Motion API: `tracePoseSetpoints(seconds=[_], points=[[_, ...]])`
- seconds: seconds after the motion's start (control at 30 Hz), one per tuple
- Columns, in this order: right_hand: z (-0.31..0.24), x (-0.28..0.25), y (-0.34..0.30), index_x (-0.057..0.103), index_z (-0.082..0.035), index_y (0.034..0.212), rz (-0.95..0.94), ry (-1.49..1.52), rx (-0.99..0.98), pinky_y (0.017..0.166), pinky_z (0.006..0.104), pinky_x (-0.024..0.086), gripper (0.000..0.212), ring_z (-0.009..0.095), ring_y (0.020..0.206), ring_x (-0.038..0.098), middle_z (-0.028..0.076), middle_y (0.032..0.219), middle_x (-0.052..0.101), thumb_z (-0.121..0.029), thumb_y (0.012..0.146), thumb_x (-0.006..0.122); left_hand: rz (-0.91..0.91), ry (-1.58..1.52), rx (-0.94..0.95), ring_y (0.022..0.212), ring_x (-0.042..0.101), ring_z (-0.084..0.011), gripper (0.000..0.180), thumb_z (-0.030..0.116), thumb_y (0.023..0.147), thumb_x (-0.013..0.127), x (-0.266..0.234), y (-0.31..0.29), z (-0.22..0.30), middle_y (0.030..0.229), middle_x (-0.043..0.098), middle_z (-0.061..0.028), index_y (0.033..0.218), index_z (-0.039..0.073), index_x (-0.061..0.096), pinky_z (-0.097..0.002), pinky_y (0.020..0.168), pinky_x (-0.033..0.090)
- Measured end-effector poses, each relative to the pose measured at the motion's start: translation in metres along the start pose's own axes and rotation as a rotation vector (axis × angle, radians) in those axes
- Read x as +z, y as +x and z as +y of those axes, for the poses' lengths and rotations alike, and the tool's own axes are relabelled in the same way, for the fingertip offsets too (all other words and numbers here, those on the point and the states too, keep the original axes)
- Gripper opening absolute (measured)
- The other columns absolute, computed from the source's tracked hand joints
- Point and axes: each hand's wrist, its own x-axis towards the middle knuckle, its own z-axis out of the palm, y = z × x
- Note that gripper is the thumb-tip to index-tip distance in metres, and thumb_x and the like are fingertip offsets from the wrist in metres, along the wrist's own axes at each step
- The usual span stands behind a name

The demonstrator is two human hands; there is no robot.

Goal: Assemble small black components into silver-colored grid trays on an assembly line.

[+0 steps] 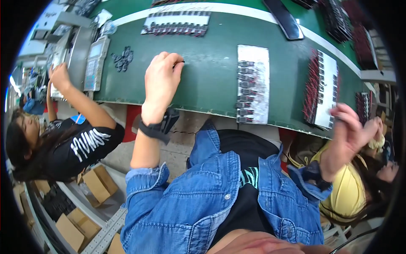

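The left hand (163, 78) is raised over the green table (207, 78), its thumb and index finger pinching a small black part (183, 62). Similar black parts lie in a loose pile (122, 58) to its left, beside a keypad instrument (96, 63). The right hand (344, 137) is near the lower end of a white board (327, 84) edged with red wires (311, 86); its fingers are loosely bent, and I cannot tell whether they hold anything. Between the hands lies another component-lined white board (261, 84).
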Motion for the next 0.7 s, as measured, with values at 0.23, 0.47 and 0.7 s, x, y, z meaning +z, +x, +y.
tracePoseSetpoints(seconds=[0.23, 0.47, 0.7], points=[[0.009, 0.094, -0.011, 0.066, 0.002, 0.106, -0.340, 0.217, 0.166, 0.082, 0.0228, 0.052, 0.019, 0.014, 0.093, 0.064, 0.010, 0.106, 0.063, 0.010, 0.090, 0.062, -0.133, -1.097, -0.151, 0.078, 0.070, -0.0138, 0.023, 0.003, 0.093, 0.067, 0.037, -0.014, 0.086, 0.096, 0.072, -0.0069, 0.115, 0.002, 0.071, -0.0265, 0.069, 0.058], [0.032, 0.113, -0.001, 0.069, 0.002, 0.102, -0.149, 0.201, 0.324, 0.078, 0.0228, 0.053, 0.012, 0.009, 0.088, 0.066, 0.005, 0.100, 0.068, 0.002, 0.091, 0.067, -0.234, -1.427, -0.357, 0.089, 0.072, -0.0157, 0.024, 0.005, 0.098, 0.062, 0.054, -0.027, 0.116, 0.103, 0.072, -0.0132, 0.118, -0.005, 0.068, -0.0271, 0.078, 0.061], [0.039, 0.111, -0.001, 0.071, 0.000, 0.099, -0.222, 0.160, 0.323, 0.078, 0.0228, 0.053, 0.009, 0.009, 0.089, 0.066, 0.003, 0.099, 0.068, -0.001, 0.091, 0.068, -0.303, -1.468, -0.399, 0.092, 0.072, -0.0174, 0.025, 0.006, 0.099, 0.060, 0.062, -0.034, 0.114, 0.104, 0.072, -0.0138, 0.120, -0.005, 0.066, -0.0281, 0.080, 0.061]])
